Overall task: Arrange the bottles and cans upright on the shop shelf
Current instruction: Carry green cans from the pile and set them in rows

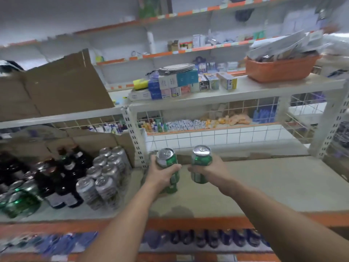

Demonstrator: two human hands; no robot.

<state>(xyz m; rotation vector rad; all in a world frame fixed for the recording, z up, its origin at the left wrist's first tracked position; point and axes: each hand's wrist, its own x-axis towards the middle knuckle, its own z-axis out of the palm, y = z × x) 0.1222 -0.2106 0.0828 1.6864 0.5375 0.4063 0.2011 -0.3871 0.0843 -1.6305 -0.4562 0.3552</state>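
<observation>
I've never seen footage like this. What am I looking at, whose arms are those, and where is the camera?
No machine here: a person wears a wide-angle camera on the head, looking forward and down, so the arms are their own. The left hand grips one green can, the right hand a second green can, both upright over the pale shelf. To the left stand silver cans and dark bottles; higher up sit small boxes and an orange basket.
</observation>
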